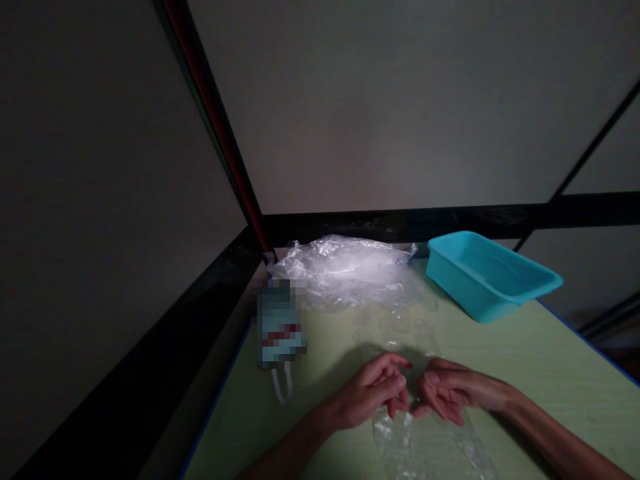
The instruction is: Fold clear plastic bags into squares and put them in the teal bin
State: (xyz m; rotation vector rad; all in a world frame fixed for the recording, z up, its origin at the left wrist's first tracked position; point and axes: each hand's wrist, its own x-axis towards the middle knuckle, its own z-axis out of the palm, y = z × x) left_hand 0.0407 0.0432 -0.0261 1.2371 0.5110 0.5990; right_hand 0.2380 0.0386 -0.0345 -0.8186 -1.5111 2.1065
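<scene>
Here, two hands point(367, 390) point(453, 387), fingers curled over clear plastic point(410, 448), grip unclear, one turquoise basin point(453, 285).

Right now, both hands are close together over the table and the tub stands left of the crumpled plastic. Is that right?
No: the head view shows the tub right, not left, of the crumpled plastic. The left hand and right hand are close together over the table.

Pixelation blurs the package point(280, 323) (markings unreadable). The left hand point(375, 387) and right hand point(457, 387) hide part of the clear plastic point(405, 440), cut off by the lower edge.
</scene>
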